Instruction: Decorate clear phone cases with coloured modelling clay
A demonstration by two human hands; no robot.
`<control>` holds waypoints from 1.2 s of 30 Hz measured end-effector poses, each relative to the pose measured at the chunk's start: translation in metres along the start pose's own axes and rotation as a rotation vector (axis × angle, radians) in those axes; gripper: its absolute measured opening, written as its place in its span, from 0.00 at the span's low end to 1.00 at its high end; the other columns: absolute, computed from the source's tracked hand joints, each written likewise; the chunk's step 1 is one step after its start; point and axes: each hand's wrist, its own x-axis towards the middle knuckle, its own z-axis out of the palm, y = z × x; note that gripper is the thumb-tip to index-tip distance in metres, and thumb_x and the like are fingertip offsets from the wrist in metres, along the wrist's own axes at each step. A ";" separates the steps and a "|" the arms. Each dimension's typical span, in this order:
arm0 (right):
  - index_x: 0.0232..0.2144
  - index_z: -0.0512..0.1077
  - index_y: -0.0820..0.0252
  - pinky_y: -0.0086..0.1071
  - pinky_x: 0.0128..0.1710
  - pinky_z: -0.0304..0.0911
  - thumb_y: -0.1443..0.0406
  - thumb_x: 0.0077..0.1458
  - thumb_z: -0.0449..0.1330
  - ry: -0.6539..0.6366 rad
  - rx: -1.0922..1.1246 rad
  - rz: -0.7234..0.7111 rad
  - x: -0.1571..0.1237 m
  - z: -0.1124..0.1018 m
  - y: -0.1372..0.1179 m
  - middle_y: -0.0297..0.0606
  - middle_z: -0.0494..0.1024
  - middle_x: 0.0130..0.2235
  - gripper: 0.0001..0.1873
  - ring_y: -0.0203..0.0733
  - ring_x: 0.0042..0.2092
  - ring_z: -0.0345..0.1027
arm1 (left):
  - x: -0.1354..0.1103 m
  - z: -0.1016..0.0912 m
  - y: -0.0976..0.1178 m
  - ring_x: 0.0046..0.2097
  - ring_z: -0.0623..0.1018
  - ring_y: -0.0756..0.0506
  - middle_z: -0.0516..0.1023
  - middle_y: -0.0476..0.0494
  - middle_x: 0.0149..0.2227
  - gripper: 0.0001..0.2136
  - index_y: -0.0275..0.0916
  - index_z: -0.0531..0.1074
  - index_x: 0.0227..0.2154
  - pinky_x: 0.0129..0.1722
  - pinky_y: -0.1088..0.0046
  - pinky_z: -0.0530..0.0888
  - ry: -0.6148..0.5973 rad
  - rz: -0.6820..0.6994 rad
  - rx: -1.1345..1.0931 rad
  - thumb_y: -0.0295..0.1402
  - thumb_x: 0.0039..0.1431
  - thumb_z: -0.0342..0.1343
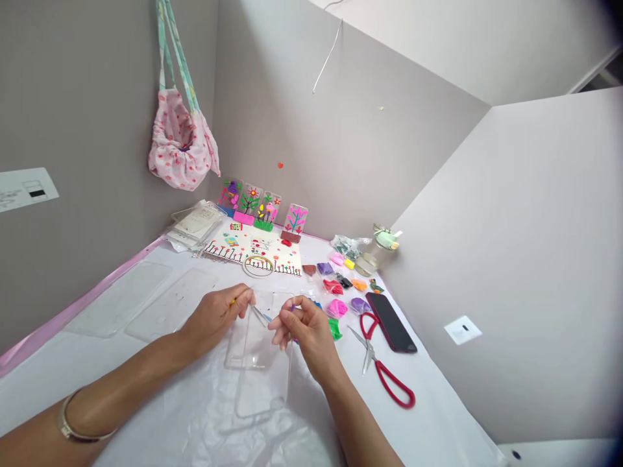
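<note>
While, in the head view, the left hand [217, 316] pinches a slim silver-tipped tool [259, 316] and the right hand [305, 327] a small purple clay-like piece [293, 307] above clear plastic cases [263, 392] on the white-covered desk [165, 418], shaping seems underway, next calling for steadiness.

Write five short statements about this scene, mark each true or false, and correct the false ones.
1. The red-handled scissors lie beside the smartphone. True.
2. The scissors' blades are closed. False: they are spread apart.
3. Clear phone cases lie on the white-covered table. True.
4. A pink patterned bag lies on the table. False: the bag hangs against the wall.
5. The right hand pinches a small purple piece. True.
</note>
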 end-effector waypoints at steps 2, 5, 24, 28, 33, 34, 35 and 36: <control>0.33 0.65 0.58 0.25 0.20 0.64 0.53 0.53 0.68 -0.003 0.000 0.006 0.000 -0.001 0.001 0.37 0.83 0.27 0.19 0.36 0.22 0.73 | 0.004 -0.005 -0.002 0.27 0.67 0.47 0.68 0.53 0.24 0.16 0.42 0.73 0.33 0.32 0.70 0.63 0.028 -0.024 -0.031 0.46 0.67 0.47; 0.33 0.65 0.57 0.26 0.20 0.64 0.53 0.52 0.68 0.004 0.000 0.010 0.000 -0.002 0.001 0.36 0.82 0.27 0.20 0.36 0.21 0.73 | 0.007 -0.008 -0.001 0.26 0.67 0.48 0.71 0.51 0.28 0.16 0.41 0.73 0.41 0.28 0.71 0.64 0.001 -0.066 -0.138 0.46 0.67 0.46; 0.39 0.70 0.58 0.26 0.18 0.48 0.51 0.56 0.63 -0.109 -0.142 0.101 0.001 -0.001 0.009 0.30 0.78 0.25 0.18 0.31 0.18 0.59 | 0.006 -0.001 0.005 0.27 0.66 0.49 0.68 0.53 0.26 0.12 0.41 0.71 0.30 0.29 0.74 0.64 -0.114 -0.094 -0.210 0.44 0.59 0.60; 0.37 0.72 0.58 0.27 0.20 0.48 0.54 0.53 0.66 -0.191 -0.153 0.139 -0.002 0.004 0.008 0.31 0.78 0.26 0.16 0.30 0.19 0.58 | -0.001 0.008 0.006 0.36 0.70 0.47 0.74 0.49 0.41 0.10 0.49 0.80 0.43 0.40 0.71 0.67 -0.134 0.091 -0.073 0.37 0.57 0.63; 0.36 0.72 0.58 0.28 0.23 0.50 0.59 0.53 0.67 -0.309 -0.140 0.193 -0.004 0.005 0.004 0.31 0.79 0.28 0.12 0.31 0.21 0.58 | -0.001 0.005 0.006 0.35 0.71 0.47 0.75 0.49 0.38 0.06 0.49 0.82 0.38 0.38 0.71 0.68 -0.225 0.185 0.004 0.38 0.60 0.62; 0.35 0.71 0.58 0.28 0.23 0.49 0.60 0.52 0.67 -0.305 -0.129 0.198 -0.005 0.005 0.004 0.30 0.79 0.27 0.11 0.31 0.21 0.57 | 0.000 0.004 0.006 0.35 0.71 0.47 0.75 0.49 0.38 0.06 0.48 0.82 0.37 0.37 0.71 0.68 -0.237 0.191 0.012 0.39 0.60 0.62; 0.34 0.70 0.58 0.27 0.23 0.48 0.60 0.52 0.68 -0.300 -0.121 0.202 -0.005 0.005 0.004 0.30 0.79 0.26 0.12 0.31 0.21 0.57 | 0.000 0.003 0.006 0.34 0.71 0.47 0.75 0.49 0.38 0.06 0.47 0.81 0.36 0.37 0.71 0.68 -0.251 0.196 0.018 0.40 0.59 0.62; 0.34 0.70 0.57 0.27 0.22 0.47 0.60 0.50 0.68 -0.298 -0.114 0.209 -0.005 0.004 0.005 0.29 0.78 0.26 0.13 0.31 0.21 0.57 | 0.001 0.002 0.006 0.34 0.72 0.47 0.76 0.49 0.37 0.06 0.46 0.81 0.35 0.37 0.71 0.68 -0.262 0.198 0.025 0.40 0.59 0.62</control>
